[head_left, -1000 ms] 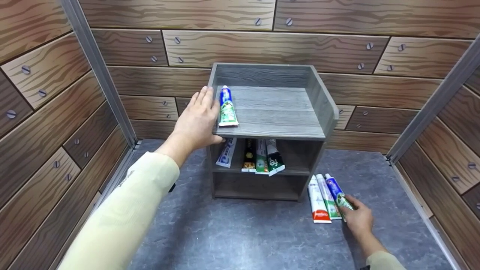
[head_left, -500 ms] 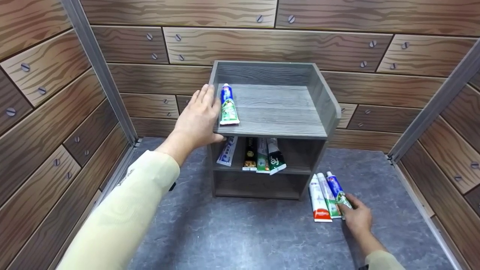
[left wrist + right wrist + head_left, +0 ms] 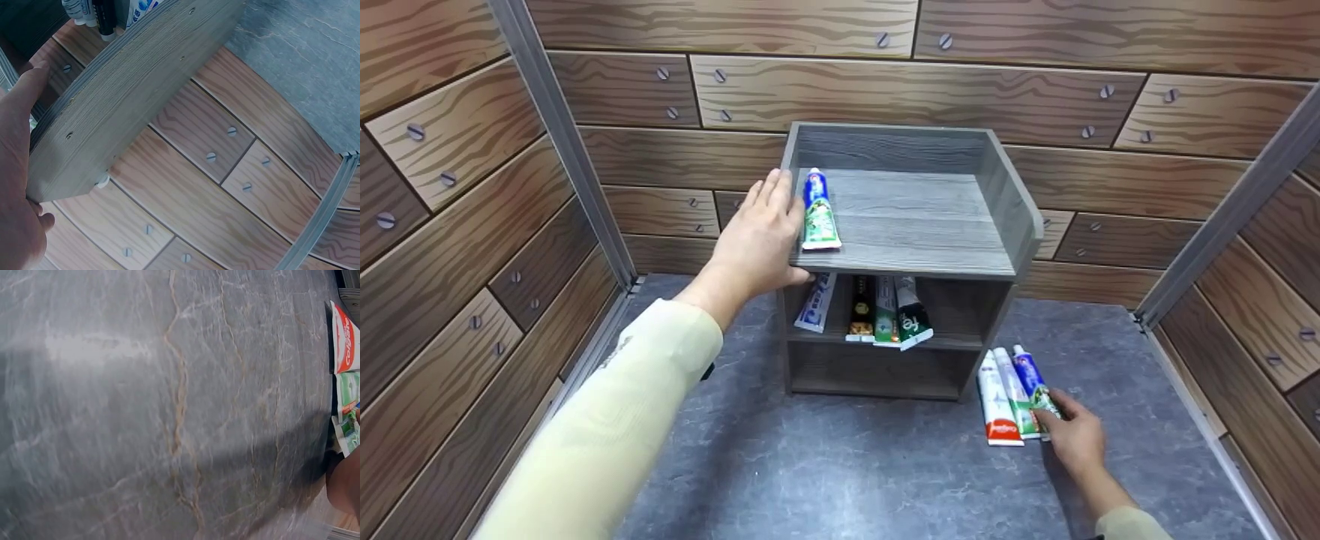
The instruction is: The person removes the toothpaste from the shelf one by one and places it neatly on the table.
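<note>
The shelf [image 3: 911, 217] has a grey wood grain; its top tube [image 3: 820, 214] is blue and green. Below, left to right, lie a white-and-blue tube [image 3: 816, 304], a black-and-gold tube [image 3: 861, 311], a green-and-white tube [image 3: 886, 311] and a dark-green-and-white tube [image 3: 913, 321]. At right, left to right, come a white tube [image 3: 996, 394] with a red end, a white-and-green tube [image 3: 1013, 386] and a blue-and-green tube [image 3: 1027, 371]. The floor [image 3: 840, 465] is grey with pale and tan veins; the walls [image 3: 915, 97] show brown-streaked planks; the sleeves [image 3: 607, 412] are pale yellow.

Glare whitens the grey floor [image 3: 840, 480] (a soft shadow crosses it); the wrist views look dimmer.
</note>
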Tool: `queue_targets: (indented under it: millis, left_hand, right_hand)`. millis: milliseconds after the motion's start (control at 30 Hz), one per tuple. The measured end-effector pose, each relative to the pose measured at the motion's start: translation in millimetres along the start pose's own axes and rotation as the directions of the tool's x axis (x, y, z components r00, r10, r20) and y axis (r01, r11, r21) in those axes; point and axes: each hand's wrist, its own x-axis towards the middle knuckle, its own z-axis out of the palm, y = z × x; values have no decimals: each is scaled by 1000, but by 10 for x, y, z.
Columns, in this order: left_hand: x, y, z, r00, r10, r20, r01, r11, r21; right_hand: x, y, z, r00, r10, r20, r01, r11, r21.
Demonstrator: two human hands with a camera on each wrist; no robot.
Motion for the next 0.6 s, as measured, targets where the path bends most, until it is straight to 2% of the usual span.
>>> queue_targets:
  millis: [167, 333, 600]
  left_hand:
    - [4, -2, -5, 1000, -3, 3, 3, 1000, 9]
    - [3, -1, 4, 1000, 1, 2, -1, 1000, 11]
    - [9, -3, 7, 1000, 8, 1, -8, 1000, 9]
  right_hand:
    - [-14, -45, -50, 1000, 24, 2, -24, 1000, 16]
    - [-47, -113, -111, 1000, 12, -5, -12, 998, 61]
    - [-171, -354, -171, 998, -61, -3, 61, 993, 97]
